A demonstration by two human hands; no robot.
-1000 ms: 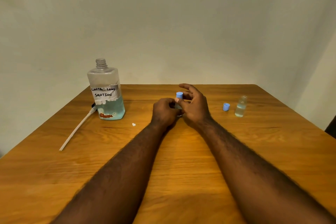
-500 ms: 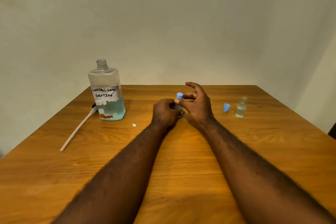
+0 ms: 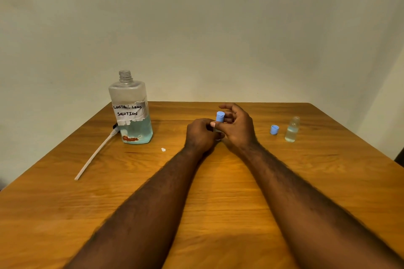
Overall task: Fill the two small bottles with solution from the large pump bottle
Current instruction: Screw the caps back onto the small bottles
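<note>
- Holding the first small bottle point(image 3: 216, 131) at the middle of the counter point(image 3: 223, 192), the left hand point(image 3: 202, 135) wraps around its body, so the liquid level inside is hidden.
- The right hand point(image 3: 237, 129) pinches the blue cap point(image 3: 220, 116) on top of that bottle. The cap sits slightly tilted, and I cannot tell whether it is going on or coming off.
- The second small bottle point(image 3: 292, 130) stands uncapped to the right, partly filled with clear liquid, with its loose cap point(image 3: 274, 130) just beside it on the left.
- The large bottle point(image 3: 131, 111) stands at the left with its neck open and bluish solution in its lower part. The pump tube point(image 3: 96, 155) lies on the counter next to it.
- The task looks at least half done: one bottle plainly holds solution. Confirming the held bottle's fill and capping both bottles probably remain.
</note>
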